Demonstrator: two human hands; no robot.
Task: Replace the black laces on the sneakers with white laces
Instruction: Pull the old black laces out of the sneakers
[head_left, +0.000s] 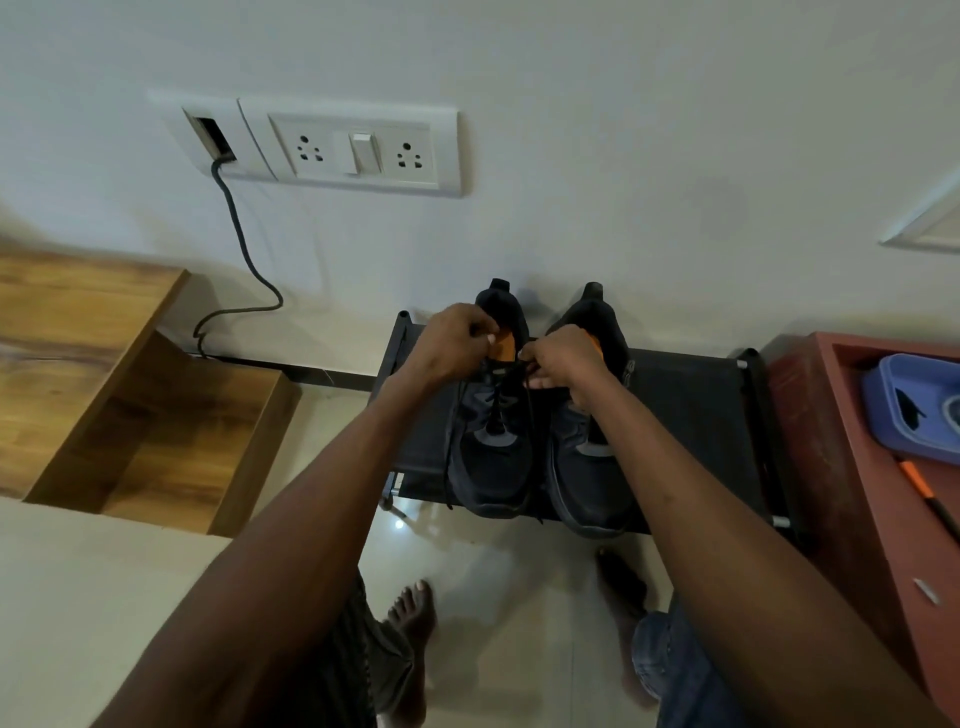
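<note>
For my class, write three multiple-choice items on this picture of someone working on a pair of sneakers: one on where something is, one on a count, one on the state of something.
1. Where do the black sneakers stand?
A. On the low black rack
B. On the wooden step
C. On the bare floor tiles

2. How many sockets does the wall plate show?
A. One
B. Two
C. Four

3. What are the two hands doing?
A. Resting flat on the rack
B. Lifting a sneaker off the rack
C. Pinching the black lace near the top of the left-hand sneaker

Answers:
1 A: both soles sit on the rack's dark shelf.
2 B: one socket lies on each side of the switch.
3 C: the left hand and right hand curl their fingers on lace there.
</note>
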